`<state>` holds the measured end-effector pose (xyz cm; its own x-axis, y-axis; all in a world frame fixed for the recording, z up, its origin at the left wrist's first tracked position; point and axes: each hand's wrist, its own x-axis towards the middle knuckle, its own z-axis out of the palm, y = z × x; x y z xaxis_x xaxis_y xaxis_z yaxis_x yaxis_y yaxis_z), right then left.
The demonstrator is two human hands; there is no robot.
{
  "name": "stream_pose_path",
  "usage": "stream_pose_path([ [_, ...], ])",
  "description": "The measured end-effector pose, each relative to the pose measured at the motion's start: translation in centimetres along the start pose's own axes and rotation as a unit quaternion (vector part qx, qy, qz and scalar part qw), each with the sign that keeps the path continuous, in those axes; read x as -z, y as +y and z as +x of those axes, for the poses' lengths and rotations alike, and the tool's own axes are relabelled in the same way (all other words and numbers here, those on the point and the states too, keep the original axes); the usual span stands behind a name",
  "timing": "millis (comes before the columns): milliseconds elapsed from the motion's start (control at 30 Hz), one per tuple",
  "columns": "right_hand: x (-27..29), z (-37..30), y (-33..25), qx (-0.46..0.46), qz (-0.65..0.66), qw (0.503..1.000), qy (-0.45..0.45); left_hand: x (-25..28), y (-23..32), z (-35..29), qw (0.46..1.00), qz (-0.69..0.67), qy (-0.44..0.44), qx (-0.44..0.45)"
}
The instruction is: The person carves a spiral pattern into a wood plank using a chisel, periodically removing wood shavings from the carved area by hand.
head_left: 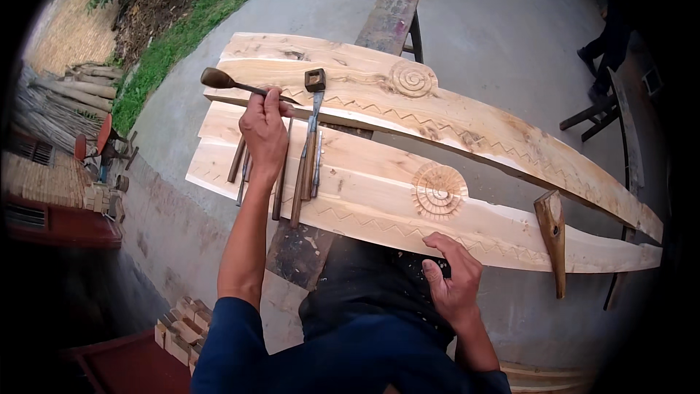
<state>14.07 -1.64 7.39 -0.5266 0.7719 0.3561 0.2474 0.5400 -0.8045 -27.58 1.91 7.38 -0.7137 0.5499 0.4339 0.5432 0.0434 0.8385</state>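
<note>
My left hand (pixel 264 128) is closed around a carving tool (pixel 219 79) with a dark bulb-shaped end and a slim shaft. It is raised over the left part of two long carved boards. The far board (pixel 350 73) bears a spiral and a zigzag line; the near board (pixel 364 168) has a toothed spiral rosette and a similar zigzag. Several chisels (pixel 300 175) lie across the near board beside my left hand, and a dark square-headed tool (pixel 315 80) lies by them. At the near board's front edge, my right hand (pixel 456 277) holds nothing, its thumb and fingers apart.
A wooden mallet (pixel 552 241) rests across the near board's right part. Trestle benches (pixel 394 11) support the boards. Cut wood blocks (pixel 182 332) are piled at lower left, with logs (pixel 84 91) farther left. A person's legs (pixel 607 51) show at far right.
</note>
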Motion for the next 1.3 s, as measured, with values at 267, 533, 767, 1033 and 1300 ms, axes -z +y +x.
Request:
stream_pose_path([
  [267,-0.8,-4.7,-0.5,-0.061,-0.104,0.992,-0.034,-4.7,-5.4,5.9,0.998,0.047,-0.025,-0.029],
  [533,0.0,-4.6,-0.9,-0.050,-0.138,0.988,-0.058,-6.2,-8.5,7.1,0.984,0.164,-0.072,-0.015],
  [767,1.8,-1.9,0.1,0.012,-0.139,0.988,0.063,-6.2,2.5,-5.4,0.963,0.060,-0.134,-0.225],
  [1033,-1.3,5.6,-1.1,0.148,-0.022,0.988,0.041,-6.5,7.9,-19.2,0.920,0.000,-0.284,-0.268],
  [1300,-3.4,9.6,1.0,0.223,0.024,0.972,0.072,-6.0,8.5,-22.0,0.918,-0.163,-0.312,0.180],
])
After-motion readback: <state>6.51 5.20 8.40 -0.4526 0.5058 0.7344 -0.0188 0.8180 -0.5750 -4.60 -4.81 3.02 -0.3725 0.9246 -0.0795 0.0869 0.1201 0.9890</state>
